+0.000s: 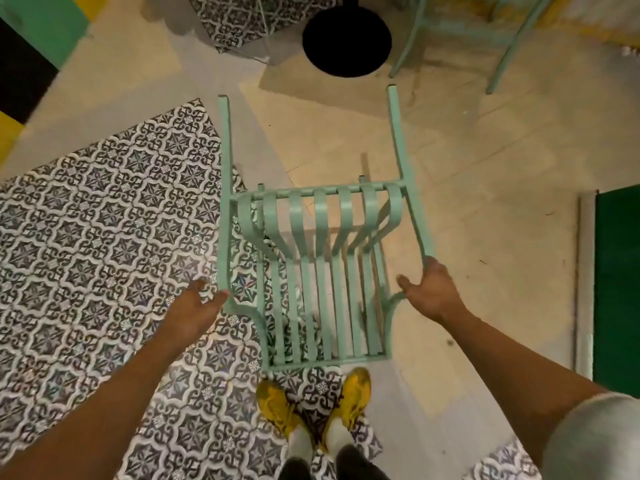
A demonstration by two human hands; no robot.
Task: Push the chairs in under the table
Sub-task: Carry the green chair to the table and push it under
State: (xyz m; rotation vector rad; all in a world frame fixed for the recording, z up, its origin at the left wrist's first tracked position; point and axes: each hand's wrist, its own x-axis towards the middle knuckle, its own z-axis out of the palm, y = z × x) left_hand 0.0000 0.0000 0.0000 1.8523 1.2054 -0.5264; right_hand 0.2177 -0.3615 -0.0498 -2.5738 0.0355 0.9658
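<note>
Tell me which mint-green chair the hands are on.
The slatted chair straight ahead, both hands at its back corners; the other chair stands untouched at top right.

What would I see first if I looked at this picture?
First, the mint-green slatted chair in the middle, held on both sides by the left hand and the right hand. Next, the bright yellow shoes at the bottom, standing on the black-and-white patterned tiles. A round black table base sits at the top.

Patterned floor tiles [104, 220], yellow shoes [277, 407], green door [618, 282] at right.
</note>
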